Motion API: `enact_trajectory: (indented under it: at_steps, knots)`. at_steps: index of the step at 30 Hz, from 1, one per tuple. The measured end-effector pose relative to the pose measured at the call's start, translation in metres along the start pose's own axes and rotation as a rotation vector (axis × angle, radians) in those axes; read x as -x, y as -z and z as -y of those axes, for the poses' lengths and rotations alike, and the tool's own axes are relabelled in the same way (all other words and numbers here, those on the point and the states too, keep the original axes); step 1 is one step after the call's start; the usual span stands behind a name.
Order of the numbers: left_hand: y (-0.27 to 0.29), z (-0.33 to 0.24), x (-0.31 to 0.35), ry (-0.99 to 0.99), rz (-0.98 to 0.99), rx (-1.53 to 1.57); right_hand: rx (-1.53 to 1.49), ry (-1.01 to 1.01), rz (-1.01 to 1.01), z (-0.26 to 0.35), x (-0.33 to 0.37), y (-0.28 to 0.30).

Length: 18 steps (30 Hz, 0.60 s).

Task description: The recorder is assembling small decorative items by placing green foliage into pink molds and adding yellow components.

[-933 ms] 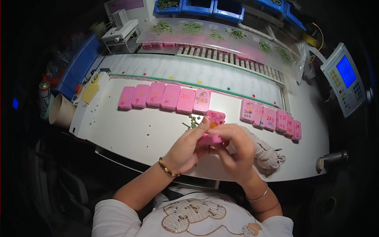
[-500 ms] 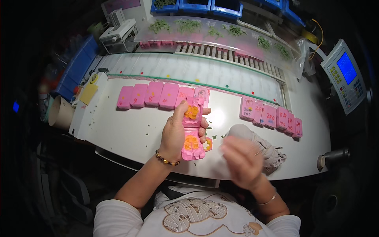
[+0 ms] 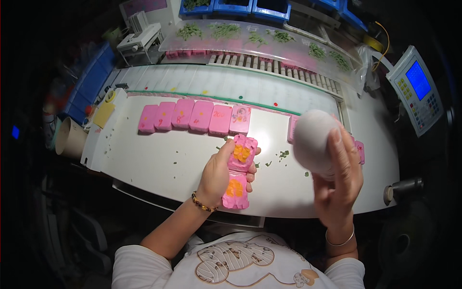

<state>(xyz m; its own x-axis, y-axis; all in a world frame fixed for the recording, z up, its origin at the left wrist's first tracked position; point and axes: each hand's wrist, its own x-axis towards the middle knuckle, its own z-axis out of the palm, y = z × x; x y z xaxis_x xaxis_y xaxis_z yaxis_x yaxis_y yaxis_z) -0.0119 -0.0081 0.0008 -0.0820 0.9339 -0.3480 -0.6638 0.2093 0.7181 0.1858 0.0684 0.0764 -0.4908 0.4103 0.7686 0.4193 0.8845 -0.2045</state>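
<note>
Over the counter (image 3: 149, 188), your left grip (image 3: 215, 178) has the mould (image 3: 236, 175) and your right grip (image 3: 342, 185) the bundle (image 3: 313, 142), with clippings (image 3: 284, 154) lying on the counter between them. Behind the mould and to your left stands a row of blocks (image 3: 201, 115); others sit behind the bundle. Farther back run the rollers (image 3: 276, 71), between a tub (image 3: 72, 137) on your left and a panel (image 3: 417, 94) on your right.

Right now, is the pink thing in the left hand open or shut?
Open. The left hand holds the pink mold unfolded, both orange insides showing.
</note>
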Motion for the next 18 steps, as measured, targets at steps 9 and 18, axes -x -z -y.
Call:
enact_trajectory:
  at_steps: [9,18]
  knots:
    - [-0.004,-0.005,0.014,-0.139,-0.041,-0.221,-0.057,0.101,0.408,0.017,-0.011,-0.016]
    - [0.000,-0.007,0.003,-0.204,-0.059,-0.268,-0.037,0.151,0.438,0.017,-0.001,-0.043]
